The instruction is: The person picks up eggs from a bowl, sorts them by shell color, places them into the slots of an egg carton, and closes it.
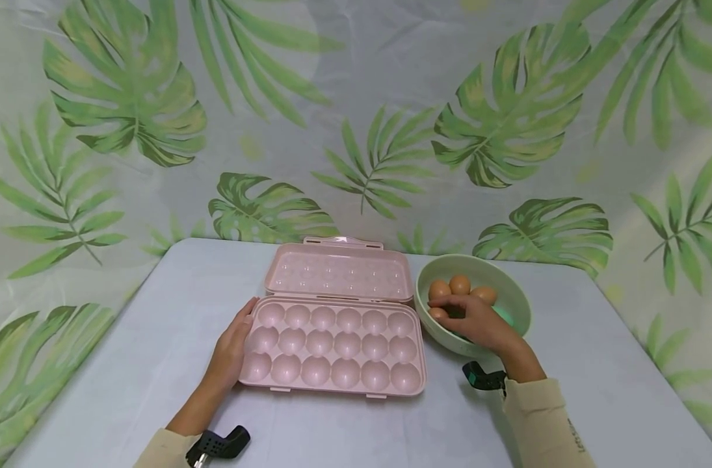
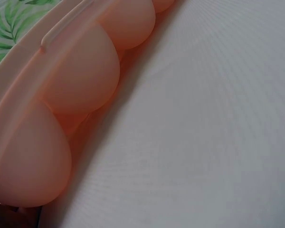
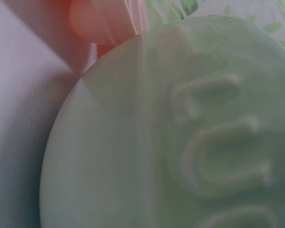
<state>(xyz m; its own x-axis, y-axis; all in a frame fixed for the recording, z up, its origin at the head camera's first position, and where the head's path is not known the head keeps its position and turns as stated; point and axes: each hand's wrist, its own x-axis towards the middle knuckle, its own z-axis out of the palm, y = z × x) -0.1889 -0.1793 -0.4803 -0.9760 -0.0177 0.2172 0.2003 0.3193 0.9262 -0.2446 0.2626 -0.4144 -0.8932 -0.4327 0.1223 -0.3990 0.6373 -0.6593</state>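
Note:
A pink plastic egg box (image 1: 335,331) lies on the table with its lid (image 1: 338,273) folded back, and its rows of round cups hold nothing. Against the box's left side rests my left hand (image 1: 229,351), its fingers straight along the edge. My right hand (image 1: 475,320) reaches into a pale green bowl (image 1: 522,286), with thumb and forefinger about a brown egg (image 1: 437,313) near the bowl's left wall. Behind that hand lie several other brown eggs (image 1: 460,285). The left wrist view shows the undersides of the cups (image 2: 80,76). Close up, the bowl's outer wall (image 3: 99,142) fills the right wrist view.
The bowl stands right beside the box, close to its right edge. A white cloth covers the table (image 1: 127,364). Behind it hangs a leaf-patterned sheet (image 1: 379,78). Something bright green (image 1: 504,315) shows inside the bowl, partly hidden by my right hand.

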